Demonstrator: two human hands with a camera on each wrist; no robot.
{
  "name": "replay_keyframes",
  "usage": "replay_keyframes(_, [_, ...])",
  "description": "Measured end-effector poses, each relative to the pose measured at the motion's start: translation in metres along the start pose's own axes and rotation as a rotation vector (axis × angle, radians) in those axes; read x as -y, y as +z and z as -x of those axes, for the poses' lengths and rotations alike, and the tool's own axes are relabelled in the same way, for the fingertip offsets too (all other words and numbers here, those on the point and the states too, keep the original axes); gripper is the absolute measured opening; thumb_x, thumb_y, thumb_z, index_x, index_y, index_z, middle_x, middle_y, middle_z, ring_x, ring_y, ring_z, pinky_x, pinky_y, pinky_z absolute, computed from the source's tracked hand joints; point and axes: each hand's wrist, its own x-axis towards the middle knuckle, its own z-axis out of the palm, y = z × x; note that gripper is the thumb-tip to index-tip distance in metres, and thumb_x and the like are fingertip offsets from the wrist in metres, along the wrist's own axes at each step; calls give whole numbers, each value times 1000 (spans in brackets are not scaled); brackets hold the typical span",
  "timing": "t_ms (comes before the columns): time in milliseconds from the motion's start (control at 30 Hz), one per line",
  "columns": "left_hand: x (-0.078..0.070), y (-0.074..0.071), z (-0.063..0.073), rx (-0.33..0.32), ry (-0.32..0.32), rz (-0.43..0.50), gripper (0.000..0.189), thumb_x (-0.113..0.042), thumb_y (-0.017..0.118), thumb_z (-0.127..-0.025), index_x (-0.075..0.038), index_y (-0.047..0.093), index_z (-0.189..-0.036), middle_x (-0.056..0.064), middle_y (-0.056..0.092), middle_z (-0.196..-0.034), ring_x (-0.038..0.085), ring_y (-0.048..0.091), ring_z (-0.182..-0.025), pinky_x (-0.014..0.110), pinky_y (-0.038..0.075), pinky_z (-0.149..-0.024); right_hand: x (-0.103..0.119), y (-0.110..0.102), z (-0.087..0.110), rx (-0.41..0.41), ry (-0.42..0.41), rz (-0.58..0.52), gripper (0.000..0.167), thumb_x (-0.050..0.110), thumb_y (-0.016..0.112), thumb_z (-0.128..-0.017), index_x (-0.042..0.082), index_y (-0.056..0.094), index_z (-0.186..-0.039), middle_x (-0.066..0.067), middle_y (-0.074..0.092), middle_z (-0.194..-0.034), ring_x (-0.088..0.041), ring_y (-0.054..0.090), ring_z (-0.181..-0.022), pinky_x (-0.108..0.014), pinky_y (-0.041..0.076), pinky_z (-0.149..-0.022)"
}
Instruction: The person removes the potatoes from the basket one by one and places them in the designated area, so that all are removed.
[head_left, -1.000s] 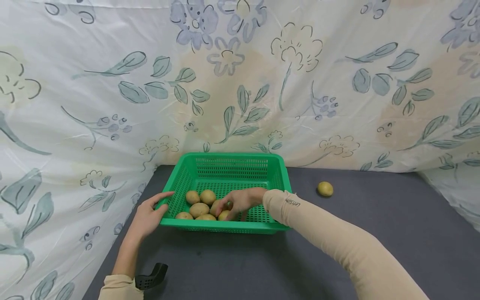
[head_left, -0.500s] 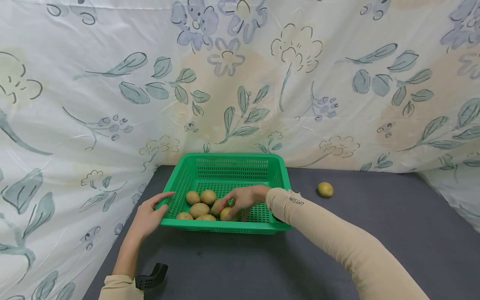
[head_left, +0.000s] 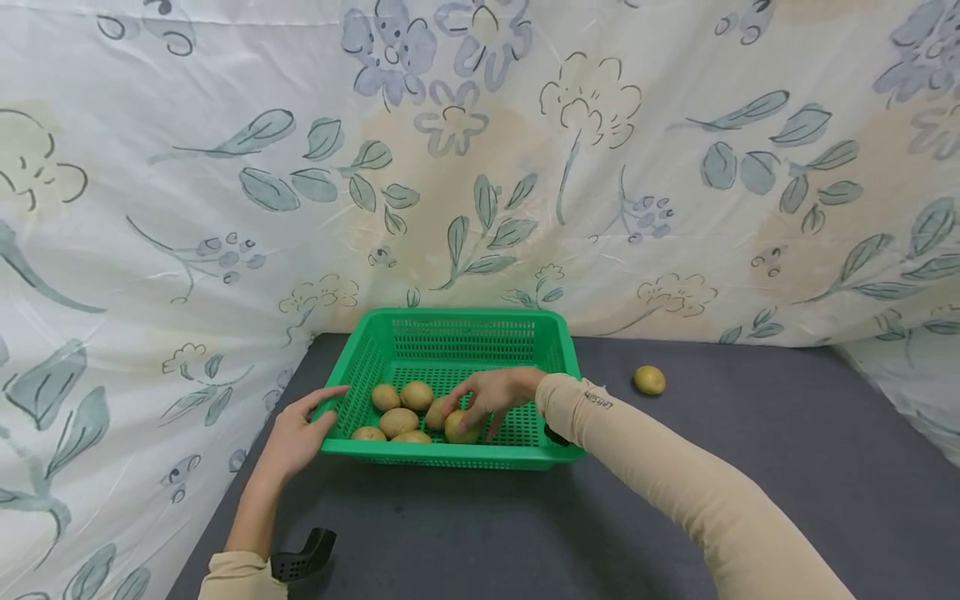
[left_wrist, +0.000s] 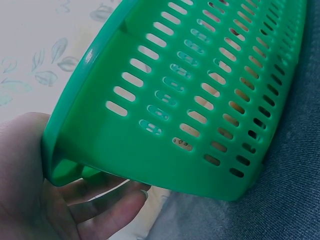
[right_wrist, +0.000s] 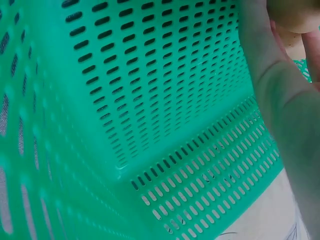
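A green slotted plastic basket [head_left: 450,454] stands on the dark table with several potatoes [head_left: 398,422] gathered in its left half. My left hand [head_left: 295,433] grips the rim at the front left corner; in the left wrist view its fingers [left_wrist: 117,212] curl under the rim. Inside the basket, right of the other potatoes, my right hand [head_left: 495,396] holds a yellowish potato [head_left: 460,427] between thumb and fingers. Part of that potato [right_wrist: 295,15] shows at the top right of the right wrist view. Another potato [head_left: 437,414] lies just behind it, close to the fingertips.
One potato [head_left: 649,380] lies alone on the dark table cloth [head_left: 720,417], right of the basket. A floral curtain [head_left: 480,167] hangs behind the table and along the left side. A black strap piece [head_left: 303,557] shows at the left wrist.
My right hand has shifted slightly right with the potato, which now sits apart from the front potatoes. The left hand stays on the rim.
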Motion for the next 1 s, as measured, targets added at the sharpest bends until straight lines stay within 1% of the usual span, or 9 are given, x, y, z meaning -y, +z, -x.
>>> replay_keyframes(133, [0,1,0,1,-4,-2,42,-9,46,-95,-9,53,-136,25,47,-132,14,30,-46,33,35,-53,0,-2,2,3,5,-20,34,7,65,-90,12,61,-123,-5,47,-126,-22,58,-101,-43,53,-77])
replay_keyframes(267, [1,2,0,9,-5,9,42,-10,46,-96,-9,53,-137,25,45,-134,13,29,-44,32,35,-52,2,-6,6,15,-12,-56,36,8,66,-90,13,60,-125,-8,48,-123,-24,57,-104,-45,52,-79])
replay_keyframes(367, [2,1,0,11,-6,21,42,-10,46,-96,-10,52,-137,25,44,-136,12,28,-42,32,35,-49,5,-10,10,7,-42,-92,38,8,66,-90,13,59,-126,-10,50,-123,-24,56,-106,-46,51,-81])
replay_keyframes(433, [2,1,0,11,-9,21,42,-10,46,-95,-10,52,-137,24,44,-136,11,28,-43,31,36,-49,7,-13,13,-5,-69,-115,40,7,66,-90,11,57,-129,-11,51,-122,-25,56,-106,-46,50,-82])
replay_keyframes(600, [1,0,1,11,-9,13,42,-9,45,-95,-9,52,-137,25,44,-136,12,28,-43,32,36,-50,5,-22,18,-34,-138,-212,46,2,62,-91,3,49,-136,-15,53,-122,-28,58,-104,-51,45,-90])
replay_keyframes(667, [1,0,1,12,-7,16,42,-10,45,-96,-9,52,-137,25,44,-136,12,28,-42,32,35,-49,5,-26,20,-48,-163,-261,46,1,61,-92,3,48,-136,-15,53,-123,-29,58,-105,-51,44,-92])
replay_keyframes(733, [0,0,1,14,-6,22,42,-10,45,-96,-9,52,-138,25,44,-136,11,28,-42,31,35,-48,5,-29,22,-73,-191,-293,46,1,60,-92,4,48,-136,-16,53,-123,-30,58,-105,-48,45,-91])
replay_keyframes(867, [1,0,1,13,-2,22,42,-10,45,-96,-8,52,-138,24,44,-136,11,27,-41,31,35,-47,7,-34,28,-133,-243,-334,48,1,61,-92,3,46,-138,-19,52,-124,-32,57,-106,-42,48,-87])
replay_keyframes(1000, [1,0,1,9,1,18,42,-9,45,-96,-9,52,-137,24,44,-137,11,27,-42,31,35,-46,8,-39,33,-192,-274,-354,48,0,61,-91,4,46,-137,-20,50,-125,-32,57,-107,-42,48,-87])
